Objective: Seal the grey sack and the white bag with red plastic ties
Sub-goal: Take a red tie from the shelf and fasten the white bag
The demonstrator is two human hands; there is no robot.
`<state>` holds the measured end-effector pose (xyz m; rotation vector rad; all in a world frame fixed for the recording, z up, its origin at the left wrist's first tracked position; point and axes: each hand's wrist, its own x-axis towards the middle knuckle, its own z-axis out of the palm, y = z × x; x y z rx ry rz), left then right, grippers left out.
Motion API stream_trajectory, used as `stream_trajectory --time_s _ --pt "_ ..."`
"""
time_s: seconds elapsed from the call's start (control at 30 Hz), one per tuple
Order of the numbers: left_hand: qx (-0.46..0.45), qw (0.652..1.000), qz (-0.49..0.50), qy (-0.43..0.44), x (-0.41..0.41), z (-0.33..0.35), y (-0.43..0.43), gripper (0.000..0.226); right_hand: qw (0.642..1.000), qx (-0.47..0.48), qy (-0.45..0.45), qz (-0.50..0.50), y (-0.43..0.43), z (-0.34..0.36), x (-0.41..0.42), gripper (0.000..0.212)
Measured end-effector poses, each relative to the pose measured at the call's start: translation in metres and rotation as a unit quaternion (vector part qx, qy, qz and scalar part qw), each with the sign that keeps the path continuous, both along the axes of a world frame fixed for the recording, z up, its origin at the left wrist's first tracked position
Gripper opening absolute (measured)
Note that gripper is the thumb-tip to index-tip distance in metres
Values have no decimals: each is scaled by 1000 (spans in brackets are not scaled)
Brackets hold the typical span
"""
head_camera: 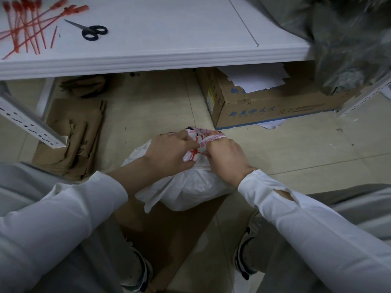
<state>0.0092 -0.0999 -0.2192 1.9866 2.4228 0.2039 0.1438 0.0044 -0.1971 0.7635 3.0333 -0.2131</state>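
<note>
Cinching step on the white bag point(190, 187), which sits on flat cardboard point(169, 229) on the floor between our feet, near centre; left hand point(169, 153) curled round the gathered neck, holding it bunched; right hand point(226, 157) curled too, seemingly pinching the tail of the red tie point(195, 153) looped on that neck, fingertips hidden; we cannot tell how tight the loop is; to do it well we keep the neck squeezed narrow, pull the tail straight away from the lock, and keep the loop low under the flared bag top so it cannot slip off; grey sack point(349, 49) lies far right on the white table point(169, 39); spare ties point(25, 28) and scissors point(93, 31) far left.
</note>
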Motion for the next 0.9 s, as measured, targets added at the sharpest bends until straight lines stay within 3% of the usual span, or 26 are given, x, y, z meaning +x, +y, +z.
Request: stream_trajectory --time_s 0.1,0.2,0.3,0.43,0.53,0.7,0.9 --pt "-4 1000 -13 -13 -5 -3 -5 46 998 -58 15 -31 5 -5 0 17" --pt "20 999 -37 2 -3 1 -7 45 983 -174 20 -48 7 -4 0 19" --pt "22 1000 12 -4 5 9 -6 44 968 -239 36 -69 5 -4 -4 18" --pt "-87 990 48 100 10 17 -1 50 964 -250 34 -83 6 -8 -8 19" --pt "-156 984 54 72 7 21 1 54 965 -246 40 -77 3 -9 -10 18" --pt "-142 989 50 -1 9 27 1 47 960 -261 72 -67 -1 -12 -14 17" --pt "-119 992 28 -4 9 25 -3 43 958 -255 83 -100 2 -20 -20 16"
